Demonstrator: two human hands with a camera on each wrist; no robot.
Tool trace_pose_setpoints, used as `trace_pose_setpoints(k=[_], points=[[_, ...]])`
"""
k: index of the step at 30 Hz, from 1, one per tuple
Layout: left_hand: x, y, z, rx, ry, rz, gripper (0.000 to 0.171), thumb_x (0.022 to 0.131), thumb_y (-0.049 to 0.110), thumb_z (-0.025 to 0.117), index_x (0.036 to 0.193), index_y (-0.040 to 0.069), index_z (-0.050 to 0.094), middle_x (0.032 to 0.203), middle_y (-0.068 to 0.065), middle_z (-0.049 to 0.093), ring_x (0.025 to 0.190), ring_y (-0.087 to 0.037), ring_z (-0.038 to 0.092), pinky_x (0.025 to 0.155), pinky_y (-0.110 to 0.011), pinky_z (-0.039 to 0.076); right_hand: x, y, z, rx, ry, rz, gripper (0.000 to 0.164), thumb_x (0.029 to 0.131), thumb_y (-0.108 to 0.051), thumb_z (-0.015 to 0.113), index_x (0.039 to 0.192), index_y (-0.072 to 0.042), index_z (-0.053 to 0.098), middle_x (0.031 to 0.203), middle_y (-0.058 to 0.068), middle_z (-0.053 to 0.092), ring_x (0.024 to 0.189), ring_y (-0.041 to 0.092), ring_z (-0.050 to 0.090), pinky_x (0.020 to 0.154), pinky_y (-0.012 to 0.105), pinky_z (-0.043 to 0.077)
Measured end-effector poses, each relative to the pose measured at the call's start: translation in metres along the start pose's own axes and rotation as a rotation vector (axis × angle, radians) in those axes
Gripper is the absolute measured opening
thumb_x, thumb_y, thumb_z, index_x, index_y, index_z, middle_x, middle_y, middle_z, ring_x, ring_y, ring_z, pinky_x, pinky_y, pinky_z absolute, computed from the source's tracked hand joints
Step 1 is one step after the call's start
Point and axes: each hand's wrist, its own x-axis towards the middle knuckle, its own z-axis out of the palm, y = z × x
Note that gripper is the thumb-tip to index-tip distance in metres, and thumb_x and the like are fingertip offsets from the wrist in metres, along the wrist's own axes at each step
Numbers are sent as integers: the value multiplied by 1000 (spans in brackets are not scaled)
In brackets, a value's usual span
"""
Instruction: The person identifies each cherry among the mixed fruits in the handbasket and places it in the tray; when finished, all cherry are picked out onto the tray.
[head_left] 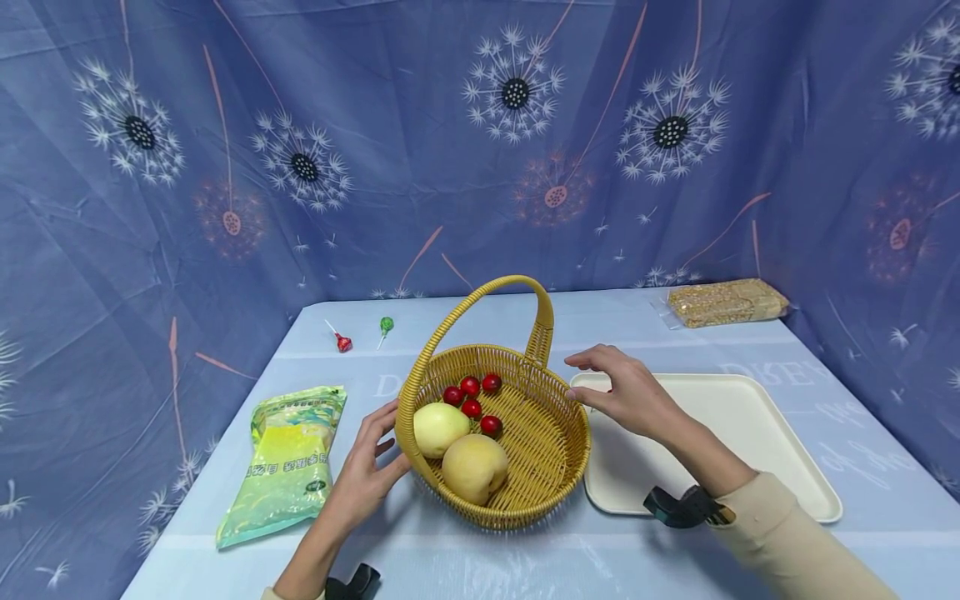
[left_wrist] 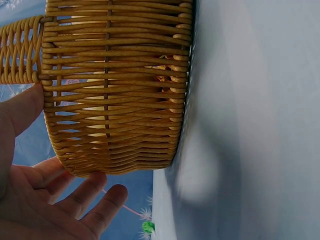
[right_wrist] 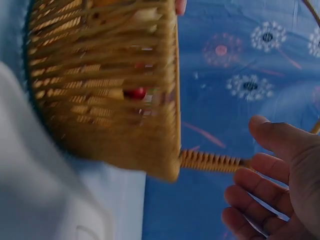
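Observation:
A woven wicker basket (head_left: 551,400) with an arched handle stands mid-table. Inside lie a pale yellow-green fruit (head_left: 441,429), a yellow peach-like fruit (head_left: 475,467) and several red cherries (head_left: 491,426). At the basket's left side, my left hand (head_left: 369,467) has its thumb by the rim near the handle's base and its fingers spread loosely along the wall, as the left wrist view shows. My right hand (head_left: 626,392) hovers beside the right rim, thumb and fingers apart, nothing between them. In the right wrist view its relaxed fingers (right_wrist: 260,185) stand away from the wall.
Right of the basket lies a cream tray (head_left: 720,417), partly under my right forearm. A green-yellow bag (head_left: 288,458) lies at the left. Behind are a red lollipop (head_left: 342,342) and a green lollipop (head_left: 386,324). A clear-wrapped grainy tan pack (head_left: 727,302) sits far right.

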Motion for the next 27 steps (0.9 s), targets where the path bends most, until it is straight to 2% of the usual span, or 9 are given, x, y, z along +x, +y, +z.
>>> trace_pose_setpoints(k=[4,11,18,27], points=[[0,1,0,-5,-2,-4,56,86,22,69,136,16,45,149,-3,33,135,-24,33,102,-53,43,9,-14,1,15,-42,-30,42,80,-31,74,119,-17,63,115,-2,65,105,20,60,88,42,51],[-1,1,0,-2,-3,-7,57,86,22,69,137,16,45,149,-4,32,135,-23,33,102,-52,43,25,-32,9,27,-108,-61,42,80,-32,74,118,-18,63,115,2,64,106,17,59,89,41,52],[0,1,0,-7,-3,-6,57,86,22,69,137,15,45,149,-4,32,135,-25,33,102,-54,43,43,-41,21,33,-155,-132,40,82,-29,73,118,-13,64,114,3,65,105,20,61,88,40,52],[0,2,0,-3,-4,-2,57,85,22,69,136,15,46,149,-5,33,135,-25,33,102,-53,43,66,-50,35,-5,-226,-154,40,85,-35,68,121,-17,63,115,-2,65,112,16,58,94,39,50]])
